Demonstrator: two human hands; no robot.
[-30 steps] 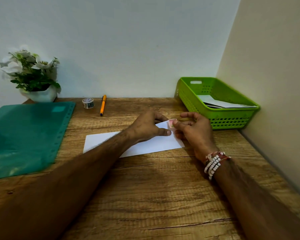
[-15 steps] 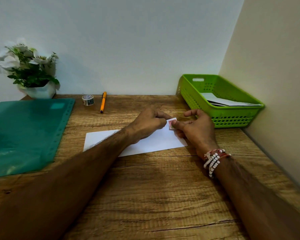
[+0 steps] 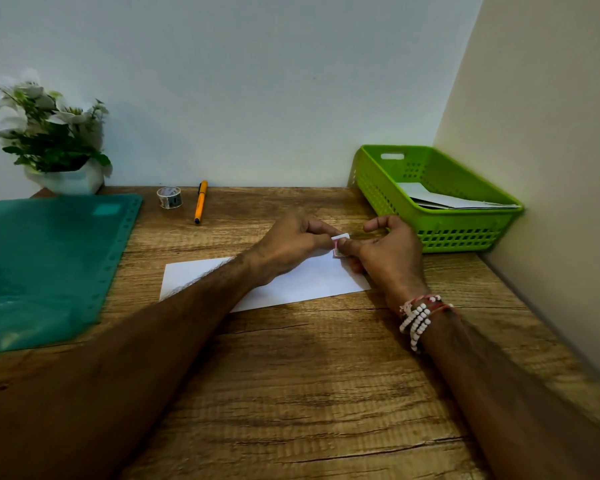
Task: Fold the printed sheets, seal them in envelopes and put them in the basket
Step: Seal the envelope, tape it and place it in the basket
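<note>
White envelope (image 3: 302,280) lies flat on the wooden desk (image 3: 309,375), long axis running left-right with the right end tilted slightly toward the person; left forearm crosses over its middle. Both hands are at its far right corner. A small stamp-like square (image 3: 339,244), white with reddish print, is pinched between them, above that corner: left hand (image 3: 291,245) has thumb and forefinger closed on its left edge, right hand (image 3: 390,252) has thumb pressed on it from the right, forefinger lifted clear. Can't tell whether it's touching the envelope yet or is being peeled from a backing. Looks like the sticking step, so next move is straight down onto the corner; both hands equally near. Green basket (image 3: 465,233) sits just beyond the right hand, against the side wall, already holding white envelopes (image 3: 440,200), so the right hand is the nearer one for drop-off. Farther left: orange pen (image 3: 201,201), tape roll (image 3: 169,197), green plastic folder (image 3: 45,261), potted white flowers (image 3: 45,133).
</note>
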